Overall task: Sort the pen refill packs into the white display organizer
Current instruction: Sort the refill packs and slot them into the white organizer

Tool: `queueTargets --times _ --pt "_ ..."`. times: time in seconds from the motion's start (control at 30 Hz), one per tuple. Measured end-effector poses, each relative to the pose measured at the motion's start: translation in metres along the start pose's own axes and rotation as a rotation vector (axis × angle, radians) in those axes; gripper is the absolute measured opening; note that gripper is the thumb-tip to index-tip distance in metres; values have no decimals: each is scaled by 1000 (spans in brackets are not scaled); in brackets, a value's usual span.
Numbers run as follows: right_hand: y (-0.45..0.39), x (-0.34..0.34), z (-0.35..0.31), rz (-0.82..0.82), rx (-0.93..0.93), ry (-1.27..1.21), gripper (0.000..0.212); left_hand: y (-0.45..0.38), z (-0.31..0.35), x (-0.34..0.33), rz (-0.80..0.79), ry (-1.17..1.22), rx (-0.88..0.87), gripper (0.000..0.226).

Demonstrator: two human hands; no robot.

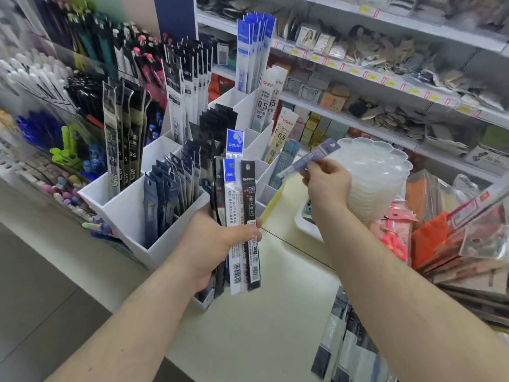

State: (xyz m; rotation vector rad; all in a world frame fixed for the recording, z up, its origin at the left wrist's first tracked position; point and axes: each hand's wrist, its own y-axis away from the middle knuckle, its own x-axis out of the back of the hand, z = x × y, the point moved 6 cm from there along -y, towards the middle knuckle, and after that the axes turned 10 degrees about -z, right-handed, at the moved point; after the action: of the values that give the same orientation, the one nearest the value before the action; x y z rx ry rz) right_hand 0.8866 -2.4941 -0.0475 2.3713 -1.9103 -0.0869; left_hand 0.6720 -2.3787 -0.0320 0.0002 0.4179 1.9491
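Observation:
The white display organizer (129,213) stands on the counter, its tiered compartments filled with upright refill packs in black, navy, white and blue. My left hand (217,241) grips a fanned bundle of refill packs (242,205) upright, just in front of the organizer's right side. My right hand (325,186) pinches a single bluish-purple refill pack (308,158), tilted and blurred, in the air to the right of the organizer's lower right compartments.
A stack of clear scalloped trays (377,172) sits right behind my right hand. More loose packs (347,346) lie on the cream counter (248,326) at bottom right. Red and pink packaged goods (454,244) pile at right. Pens (41,128) fill racks at left; store shelves (385,86) run behind.

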Motion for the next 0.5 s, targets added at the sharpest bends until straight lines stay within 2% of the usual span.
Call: queueTargets --times 0.13,0.23,0.33,0.5 --pt "-33 -17 14 -16 3 176 27 -3 3 5 -10 12 5 25" --pt "-44 -29 27 -100 -11 376 15 -3 2 7 -22 23 21 22" --pt "-49 -33 46 -130 -81 511 16 -3 3 10 -23 13 24 20" --pt "-51 -38 70 -182 -197 561 16 -2 0 12 -32 17 37 21"
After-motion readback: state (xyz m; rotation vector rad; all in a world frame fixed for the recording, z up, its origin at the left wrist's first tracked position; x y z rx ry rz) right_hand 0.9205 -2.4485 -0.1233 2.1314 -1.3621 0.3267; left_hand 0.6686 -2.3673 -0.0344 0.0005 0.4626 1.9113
